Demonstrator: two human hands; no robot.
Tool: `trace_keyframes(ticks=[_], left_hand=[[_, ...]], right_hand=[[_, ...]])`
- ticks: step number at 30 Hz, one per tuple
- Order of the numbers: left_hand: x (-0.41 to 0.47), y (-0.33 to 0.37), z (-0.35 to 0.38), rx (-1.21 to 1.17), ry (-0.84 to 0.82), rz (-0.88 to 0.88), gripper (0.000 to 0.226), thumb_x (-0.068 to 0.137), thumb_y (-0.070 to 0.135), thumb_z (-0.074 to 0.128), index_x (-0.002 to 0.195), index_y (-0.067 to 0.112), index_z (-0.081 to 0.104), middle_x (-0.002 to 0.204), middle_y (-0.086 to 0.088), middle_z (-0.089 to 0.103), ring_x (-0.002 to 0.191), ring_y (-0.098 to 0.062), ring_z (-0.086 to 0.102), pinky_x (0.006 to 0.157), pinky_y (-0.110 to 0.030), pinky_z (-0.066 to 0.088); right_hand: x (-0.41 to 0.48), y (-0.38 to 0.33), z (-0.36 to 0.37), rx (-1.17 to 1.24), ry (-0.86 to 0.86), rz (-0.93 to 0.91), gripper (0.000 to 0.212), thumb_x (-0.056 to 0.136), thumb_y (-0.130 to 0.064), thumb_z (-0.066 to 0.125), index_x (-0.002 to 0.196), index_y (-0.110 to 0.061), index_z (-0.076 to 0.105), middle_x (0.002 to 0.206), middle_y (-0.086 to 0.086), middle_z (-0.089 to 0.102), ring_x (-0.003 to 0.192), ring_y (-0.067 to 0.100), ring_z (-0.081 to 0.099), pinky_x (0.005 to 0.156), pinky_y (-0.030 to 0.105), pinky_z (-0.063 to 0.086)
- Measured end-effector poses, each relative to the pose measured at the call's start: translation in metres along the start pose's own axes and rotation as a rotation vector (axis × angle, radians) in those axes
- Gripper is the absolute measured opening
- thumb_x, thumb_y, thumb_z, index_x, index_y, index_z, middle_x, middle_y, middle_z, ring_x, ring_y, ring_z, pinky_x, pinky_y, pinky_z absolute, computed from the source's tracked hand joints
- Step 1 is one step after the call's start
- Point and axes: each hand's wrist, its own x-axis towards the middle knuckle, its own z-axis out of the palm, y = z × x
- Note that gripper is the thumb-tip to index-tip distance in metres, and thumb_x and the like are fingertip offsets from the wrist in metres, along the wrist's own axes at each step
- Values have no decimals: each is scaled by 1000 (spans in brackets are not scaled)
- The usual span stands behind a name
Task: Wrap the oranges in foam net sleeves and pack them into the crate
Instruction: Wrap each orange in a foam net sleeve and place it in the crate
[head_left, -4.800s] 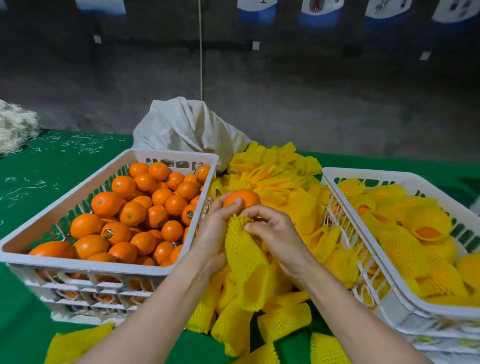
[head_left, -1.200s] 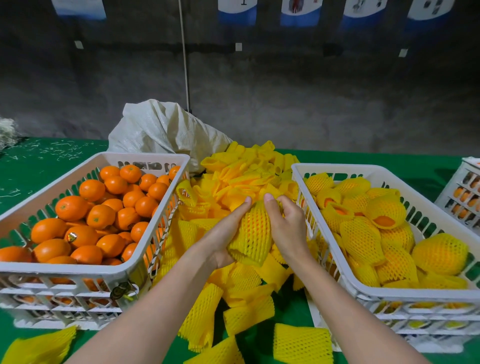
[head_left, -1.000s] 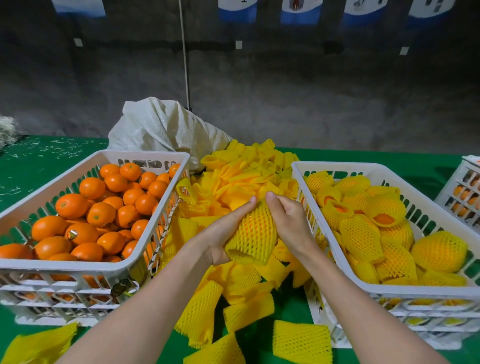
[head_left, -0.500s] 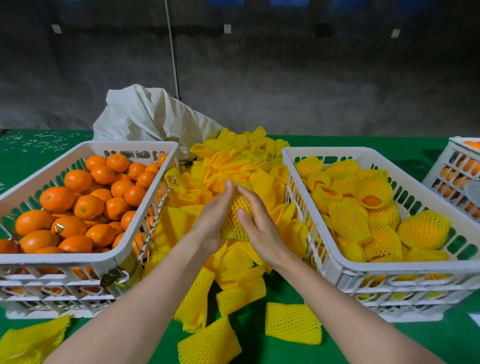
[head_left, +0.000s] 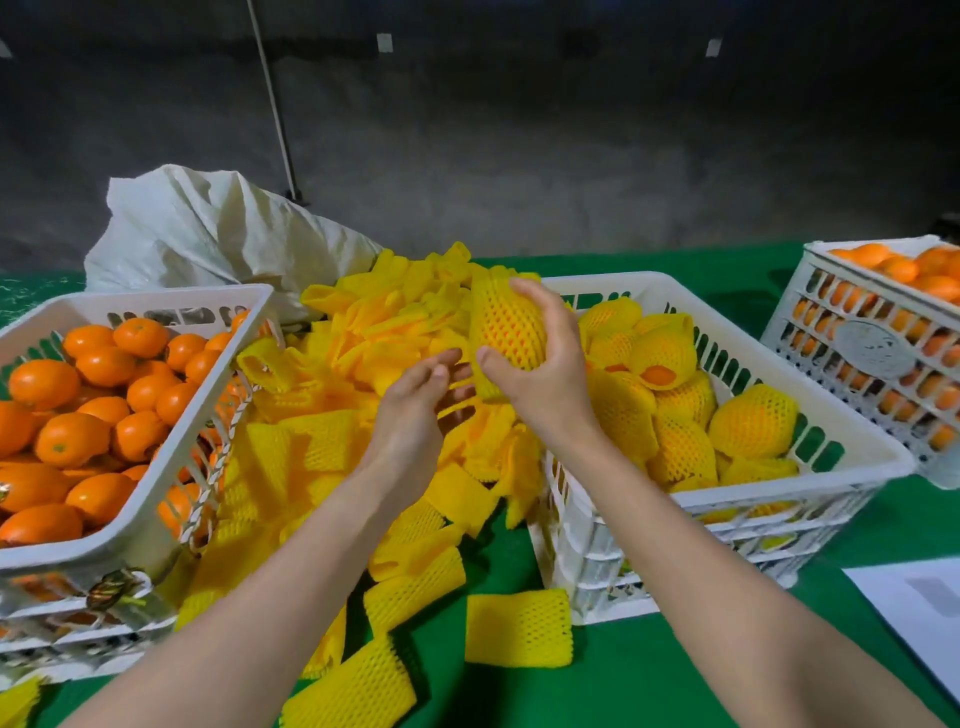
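Right now the R hand (head_left: 545, 374) grasps the sleeved orange (head_left: 506, 332), thumb on the near side and fingers curled over the far side. It holds the fruit up over the left rim of the pack crate (head_left: 779, 384). I'd judge the grip sits mid-body so the net can't slide off, w/ both ends left free. Peel shows thru the mesh, and a spare tail of sleeve hangs below the palm.

The L hand (head_left: 415, 410) is released: fingers loose and half straight, holding nothing. Its tips are just beside that tail, but I can't tell if they touch. Prob. it's placed there to tuck or steady the end.

Layout looks set for a left-to-right flow:
- The supply crate (head_left: 156, 301) at the bench's left edge holds bare oranges (head_left: 104, 364).
- The sleeve pile (head_left: 363, 332) lies mid-bench between the two crates, in reach of either hand, w/ strays spilling toward the front edge.
- The pack crate on the right holds wrapped fruit (head_left: 753, 423), heaped more at its left and back.

A sack (head_left: 208, 228) slumps at the back behind the pile. A 3rd crate (head_left: 872, 348) of bare fruit stands at the right edge, and paper (head_left: 914, 603) lies near the front right corner.

The wrap looks done. Next is prob. a short drop into the pack crate, where the near right part looks less full.
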Motion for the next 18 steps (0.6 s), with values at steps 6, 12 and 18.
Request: trace_keyframes(ticks=[6, 12, 18], left_hand=[[3, -44, 45, 559, -285, 158, 34, 97, -8, 39, 101, 14, 64, 112, -6, 62, 108, -19, 57, 84, -19, 44], [14, -59, 53, 865, -333, 318, 34, 98, -8, 36, 110, 2, 66, 121, -12, 62, 115, -17, 52, 84, -3, 35], [18, -43, 27, 652, -374, 181, 38, 96, -14, 36, 102, 12, 64, 108, -6, 64, 99, -15, 61, 84, -20, 48]], right_hand=[[19, 51, -76, -428, -48, 357, 53, 71, -17, 75, 117, -25, 48, 126, 4, 48, 116, 22, 46, 84, 31, 42], [2, 74, -79, -802, -653, 377, 56, 72, -22, 71, 122, -31, 47, 126, 9, 42, 112, 32, 49, 75, 34, 41], [-6, 81, -73, -1039, -953, 350, 70, 81, -25, 58, 143, -27, 25, 130, 5, 49, 126, 41, 31, 94, 47, 35]])
